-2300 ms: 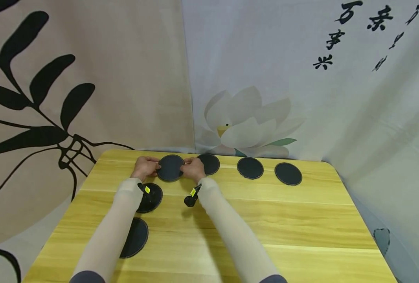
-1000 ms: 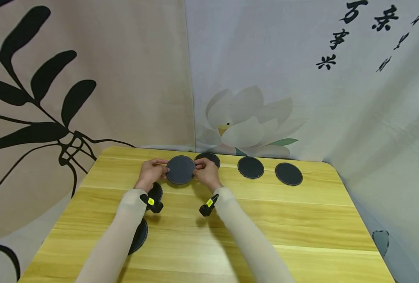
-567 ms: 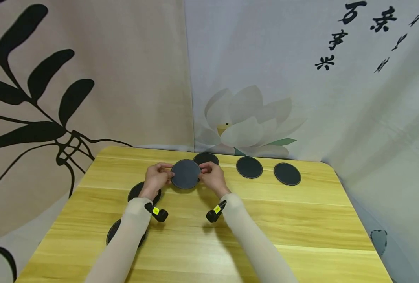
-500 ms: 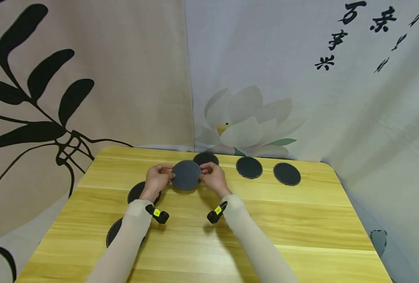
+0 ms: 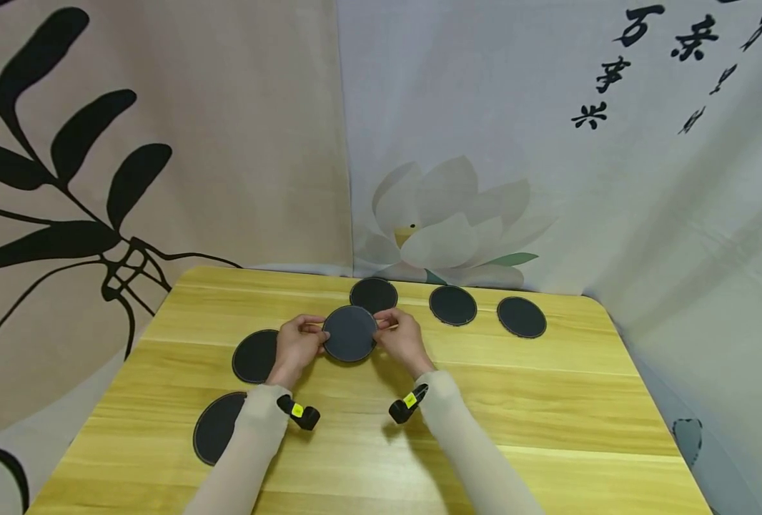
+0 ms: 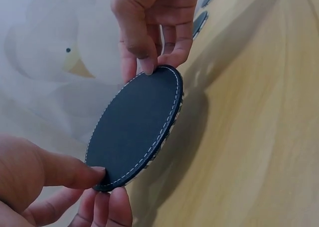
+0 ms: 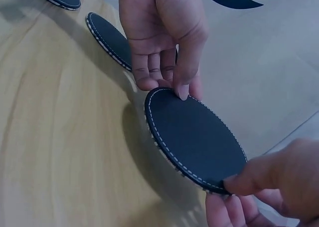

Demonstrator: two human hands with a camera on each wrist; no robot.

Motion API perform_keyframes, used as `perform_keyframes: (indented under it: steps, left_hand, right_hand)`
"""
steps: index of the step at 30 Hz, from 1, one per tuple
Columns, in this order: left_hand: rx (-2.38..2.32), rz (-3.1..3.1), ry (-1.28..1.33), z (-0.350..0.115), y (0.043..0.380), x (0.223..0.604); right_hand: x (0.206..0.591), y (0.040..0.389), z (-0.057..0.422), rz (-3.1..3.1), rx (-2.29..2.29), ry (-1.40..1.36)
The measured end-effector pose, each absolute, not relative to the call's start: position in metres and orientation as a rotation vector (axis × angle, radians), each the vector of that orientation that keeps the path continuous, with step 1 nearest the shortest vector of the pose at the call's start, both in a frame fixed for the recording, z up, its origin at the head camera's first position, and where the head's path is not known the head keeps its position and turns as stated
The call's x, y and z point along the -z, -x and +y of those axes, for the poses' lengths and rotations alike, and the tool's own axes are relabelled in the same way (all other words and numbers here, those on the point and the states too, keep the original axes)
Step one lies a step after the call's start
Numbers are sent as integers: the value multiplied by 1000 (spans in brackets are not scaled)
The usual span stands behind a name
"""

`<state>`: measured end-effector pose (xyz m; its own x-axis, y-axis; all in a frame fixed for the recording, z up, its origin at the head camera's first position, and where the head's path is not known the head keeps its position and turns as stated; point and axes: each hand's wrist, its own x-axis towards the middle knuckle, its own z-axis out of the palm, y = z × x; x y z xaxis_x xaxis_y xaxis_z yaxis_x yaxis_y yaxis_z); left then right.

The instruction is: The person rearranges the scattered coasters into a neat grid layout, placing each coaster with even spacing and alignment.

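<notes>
I hold a round, black, leather-looking disc with white stitches just above the yellow wooden counter. My left fingers and right fingers pinch its two sides. I should squeeze gently and hold both sides even. Another flat, round, black disc lies just behind it, near the counter's far edge. There's lots of room toward me and to my right.

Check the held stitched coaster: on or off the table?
Off: fingers reach under the stitched coaster; its shadow falls on the table.
</notes>
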<state>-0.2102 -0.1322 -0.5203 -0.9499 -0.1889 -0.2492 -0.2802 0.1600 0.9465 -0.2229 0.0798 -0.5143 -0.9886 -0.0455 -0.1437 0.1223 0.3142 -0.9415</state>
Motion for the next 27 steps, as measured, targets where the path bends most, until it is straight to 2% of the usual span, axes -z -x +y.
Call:
perform_keyframes:
  steps: [27]
  left_hand:
    - [-1766, 2577, 354, -81, 188, 533]
  right_hand:
    - [528, 190, 122, 2505, 1677, -217]
